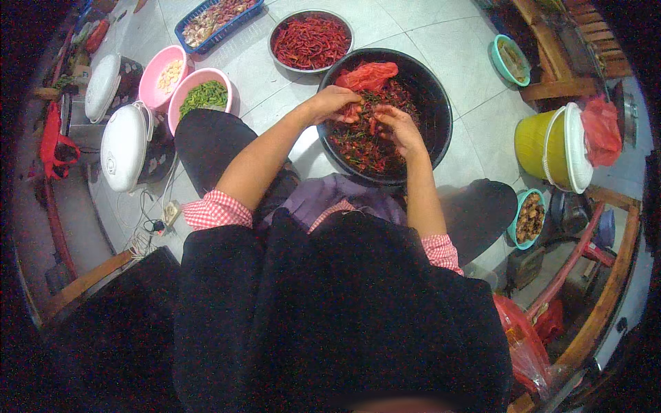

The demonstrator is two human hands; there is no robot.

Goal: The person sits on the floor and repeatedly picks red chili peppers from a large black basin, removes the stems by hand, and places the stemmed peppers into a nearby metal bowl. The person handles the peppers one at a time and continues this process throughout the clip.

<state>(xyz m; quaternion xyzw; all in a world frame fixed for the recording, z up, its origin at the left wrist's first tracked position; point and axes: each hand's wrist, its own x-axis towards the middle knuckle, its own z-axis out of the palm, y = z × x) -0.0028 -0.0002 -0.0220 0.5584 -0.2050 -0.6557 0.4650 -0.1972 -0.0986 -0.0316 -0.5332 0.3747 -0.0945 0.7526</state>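
Observation:
A large black basin (444, 118) stands on the tiled floor between my legs. It holds small red chillies with green stems (361, 155) and a crumpled red plastic bag (367, 76) at its far side. My left hand (338, 105) is over the basin's left part, fingers bent, with something red under the fingertips. My right hand (397, 125) is just to the right of it, fingers curled at the chillies. What each hand grips is too small to tell. A metal bowl of long red chillies (311, 42) touches the basin's far left side.
Pink bowls with green pieces (204, 97) and pale pieces (169, 76), a blue basket of bulbs (219, 23) and two rice cookers (124, 147) stand at the left. On the right are a lidded yellow bucket (542, 147), turquoise bowls (530, 218) and wooden furniture frames. A power strip (171, 211) lies behind my left knee.

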